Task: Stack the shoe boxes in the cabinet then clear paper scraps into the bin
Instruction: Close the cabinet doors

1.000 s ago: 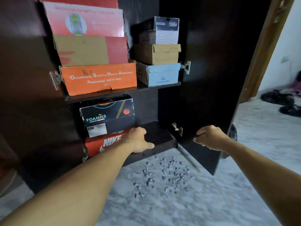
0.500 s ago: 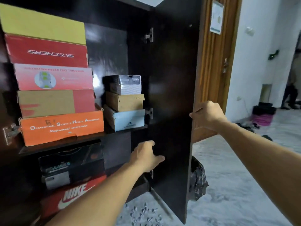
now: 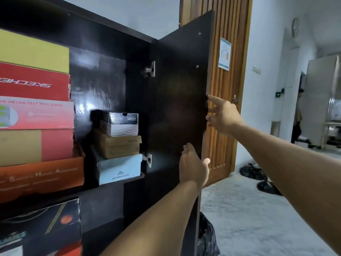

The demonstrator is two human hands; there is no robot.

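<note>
We see the cabinet door [image 3: 177,111] standing open, its free vertical edge running between our two hands. Our right hand [image 3: 224,116] is at that edge with fingers spread and loose, fingertips touching or just off the edge; we cannot tell whether the thumb behind it presses the panel, but nothing is gripped. Our left hand [image 3: 193,167] lies lower, open, palm toward the door's inner face near the same edge, holding nothing. To the right of the right hand the floor [image 3: 258,218] is bare and roomy as far as a wooden room door [image 3: 227,74]. Below the left forearm a black bin bag [image 3: 206,237] sits behind the door's lower edge.

The shoe boxes are left of the left hand, inside the cabinet [image 3: 103,74]. A small stack sits nearest: a pale blue box [image 3: 120,169] at the bottom, a brown one [image 3: 118,145] on it, a black-and-white one [image 3: 121,123] on top. Farther left a taller stack [image 3: 35,115] holds yellow, red, pink, tan and orange boxes, with a black box [image 3: 42,222] on the shelf beneath.

Compared with half a second ago, the right hand has loosened from a grip on the door edge, the left hand has moved up beside that edge, and the paper scraps have dropped out of view.
</note>
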